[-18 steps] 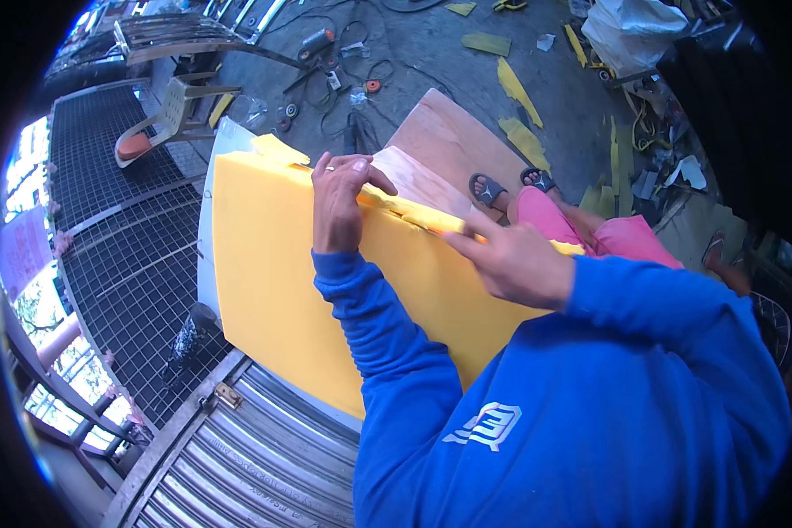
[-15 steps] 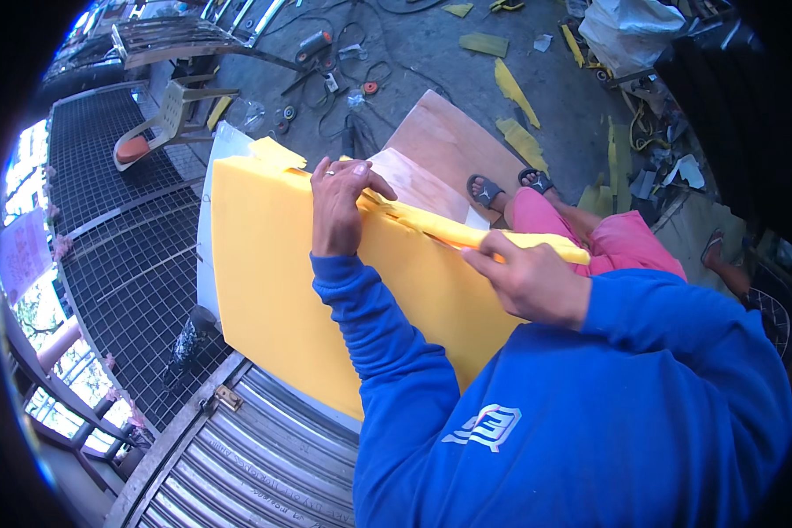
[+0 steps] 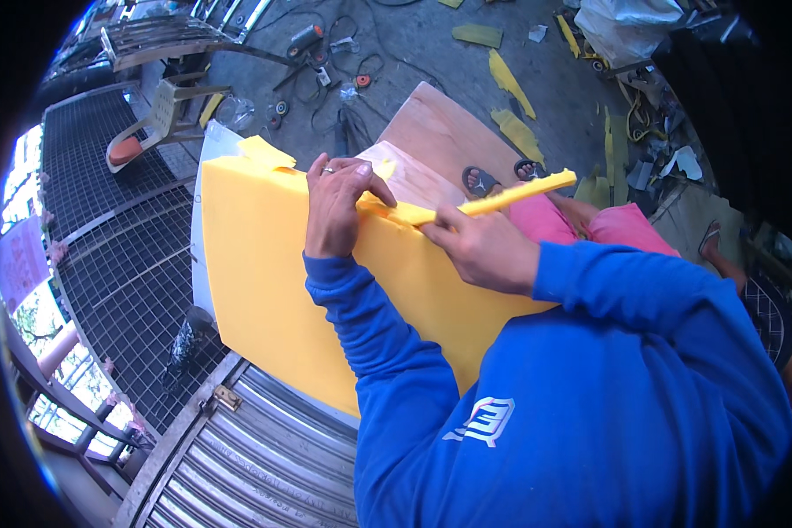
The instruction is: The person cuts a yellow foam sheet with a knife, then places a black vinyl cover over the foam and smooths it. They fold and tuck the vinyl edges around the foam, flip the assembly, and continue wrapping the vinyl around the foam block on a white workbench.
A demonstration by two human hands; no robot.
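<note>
A large yellow foam sheet covers a pale board in front of me. My left hand is closed over its far edge, fingers bent and pressing on the foam. A narrow yellow foam strip stands partly away from that edge, its loose end sticking out to the right. My right hand grips the strip close to where it meets the sheet, a little right of my left hand. Whether a small tool is also inside the right hand is hidden.
A ribbed metal surface lies beneath at lower left. Beyond the foam are a plywood sheet, yellow offcuts, cables and a power tool. A plastic chair stands left by a mesh panel. Another person's foot shows right.
My right hand has moved left along the edge toward my left hand. The strip's free end has risen and now points up to the right. My left hand stays on the edge.
</note>
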